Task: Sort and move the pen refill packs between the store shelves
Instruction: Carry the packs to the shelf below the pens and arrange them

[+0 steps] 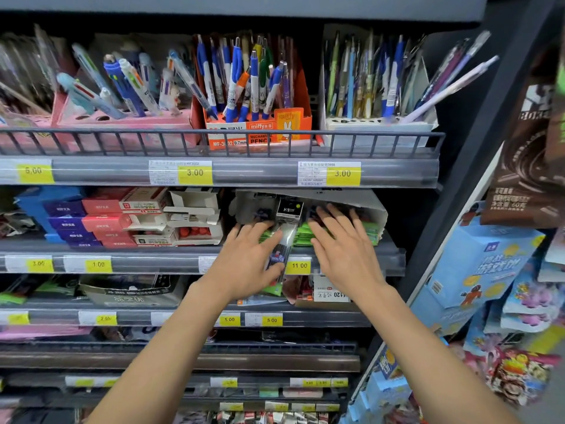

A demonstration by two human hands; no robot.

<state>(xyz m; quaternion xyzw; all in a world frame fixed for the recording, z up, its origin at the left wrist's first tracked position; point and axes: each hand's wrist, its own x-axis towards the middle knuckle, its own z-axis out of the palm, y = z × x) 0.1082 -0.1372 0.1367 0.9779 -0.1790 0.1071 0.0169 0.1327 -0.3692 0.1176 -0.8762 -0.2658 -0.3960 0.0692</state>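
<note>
Observed at the second shelf (336, 264) from the top, centre of the frame: both of your hands are at the open grey carton (360, 206) that lies on its side there. Your left hand (244, 264) has its thumb and fingers curled round a slim clear pen refill pack (282, 244) with a black header card, the pack standing roughly upright with its lower end hanging over the shelf's front edge, beside the 11.00 price tag (299, 265). Your right hand (342, 243) lies flat, fingers straight and spread, resting on the green packs (305, 234) stacked in the carton mouth; it grips nothing. In my judgement the step in hand is the draw or the placing of one pack at this carton; which of the two cannot be told from this view. The next move calls for you to keep the green stack pinned with the flat hand while the left works the clear pack, since the carton flap above leaves little headroom and the stack sits close to the shelf lip. Check the header card against the tag before committing it to a shelf. Lower shelves hold further packs, blurred and not identifiable.
</note>
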